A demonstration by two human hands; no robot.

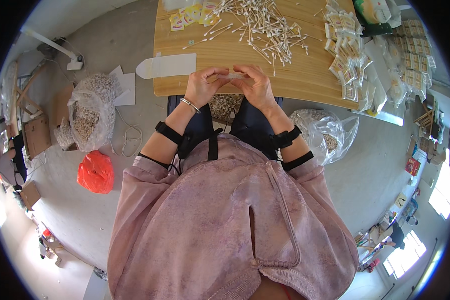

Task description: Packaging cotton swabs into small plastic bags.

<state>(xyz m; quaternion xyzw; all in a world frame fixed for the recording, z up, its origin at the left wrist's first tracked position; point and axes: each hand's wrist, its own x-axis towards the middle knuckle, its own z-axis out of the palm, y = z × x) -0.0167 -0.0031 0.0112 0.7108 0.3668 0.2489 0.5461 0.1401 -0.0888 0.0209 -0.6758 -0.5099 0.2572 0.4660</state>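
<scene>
My left hand (203, 84) and my right hand (255, 86) meet over the near edge of a wooden table (285, 84). Between them they pinch a small clear plastic piece (231, 76), perhaps a little bag; its contents are too small to make out. Fingers of both hands are closed on its two ends. Left of my left hand a white paper strip with a pointed end (167, 66) overhangs the table's edge. Loose cotton swabs (265, 30) lie in a heap beyond my hands, and yellow-and-white cards (191, 16) lie at the far left of the table.
Packed swab packets (346, 50) pile up on the table's right side. A clear bag full of swabs (92, 112) and a red plastic bag (95, 172) stand on the floor to the left. Another clear bag (325, 132) is at the right. Between my legs sits a swab-filled container (225, 106).
</scene>
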